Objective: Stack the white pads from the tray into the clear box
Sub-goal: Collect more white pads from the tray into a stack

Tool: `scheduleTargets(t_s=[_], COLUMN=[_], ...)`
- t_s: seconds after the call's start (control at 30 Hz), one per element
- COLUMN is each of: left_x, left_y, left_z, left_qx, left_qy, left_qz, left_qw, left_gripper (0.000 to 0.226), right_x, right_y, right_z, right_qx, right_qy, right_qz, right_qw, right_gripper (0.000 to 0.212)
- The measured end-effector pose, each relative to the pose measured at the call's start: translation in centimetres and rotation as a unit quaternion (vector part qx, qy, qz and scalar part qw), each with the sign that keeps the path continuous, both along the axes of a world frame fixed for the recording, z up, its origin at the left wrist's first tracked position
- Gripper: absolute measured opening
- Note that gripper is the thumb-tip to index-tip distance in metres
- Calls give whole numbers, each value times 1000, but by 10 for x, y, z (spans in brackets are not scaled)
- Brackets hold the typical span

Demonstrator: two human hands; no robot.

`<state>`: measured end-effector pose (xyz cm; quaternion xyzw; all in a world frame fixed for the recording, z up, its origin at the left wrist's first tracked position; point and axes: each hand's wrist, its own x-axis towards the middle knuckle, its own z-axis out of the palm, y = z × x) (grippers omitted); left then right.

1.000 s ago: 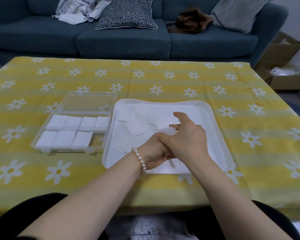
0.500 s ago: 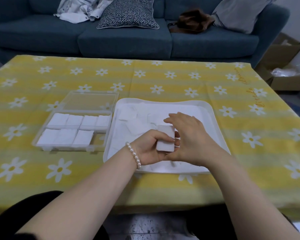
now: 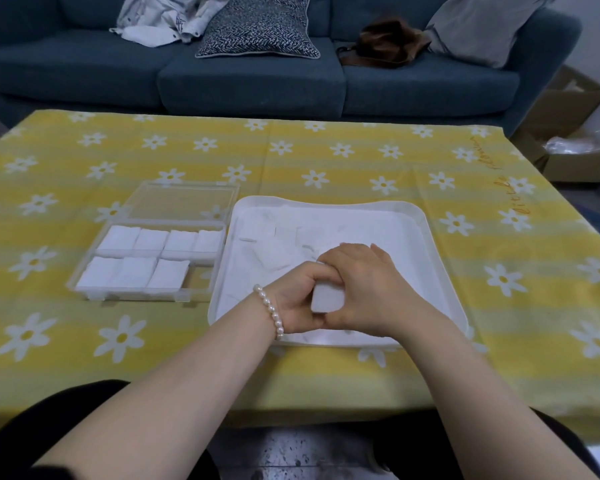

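Holding one small stack of soft white square pads (image 3: 327, 298) between them, the left hand (image 3: 297, 301) and right hand (image 3: 368, 292) both curl tight around it, just above the near part of the white plastic tray (image 3: 440, 258). Left of the tray sits the clear plastic box (image 3: 201, 292), seven piles inside.
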<state>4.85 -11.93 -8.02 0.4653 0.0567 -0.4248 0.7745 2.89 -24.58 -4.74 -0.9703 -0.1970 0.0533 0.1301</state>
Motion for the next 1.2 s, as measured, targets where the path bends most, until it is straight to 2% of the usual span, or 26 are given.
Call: scheduleTargets(t_s=[0.1,0.17,0.23,0.33,0.4,0.53,0.7,0.8,0.9,0.97,1.07,1.2], left_x=[1,0,0,-5,-8,-16,-23,-24,-21,-17,-12,-6], left_y=[0,2,7,16,19,29,54,74,93,108,125,135], left_z=[-1,2,5,9,10,12,15,16,22,27,28,29], left_qx=[1,-6,-16,-47,-44,-6,-5,46,131,158,188,160], left_qy=[-1,-1,1,18,19,10,23,-4,-52,-91,-123,-90], left_qz=[-2,-15,-22,-26,-32,-33,-6,16,96,162,177,192], left_qw=[1000,1000,1000,998,998,999,1000,999,985,970,958,964], left_gripper=[24,21,15,25,34,37,46,35,11,17,20,10], right_x=[-1,-2,-1,3,5,0,0,4,13,19,25,42], right_y=[1,-5,-17,-31,-28,-5,21,45,67,81,95,95], right_z=[2,13,24,29,27,16,7,5,4,3,3,5], right_qx=[37,135,262,395,402,380,418,441,456,456,464,501], right_qy=[27,128,219,216,211,279,262,248,218,226,245,239], right_qz=[-4,-36,-62,-131,-172,-149,-141,-145,-174,-185,-188,-213], right_qw=[999,982,938,883,874,869,859,850,845,841,830,804], right_gripper=[88,99,81,27,15,14,11,7,10,10,15,10])
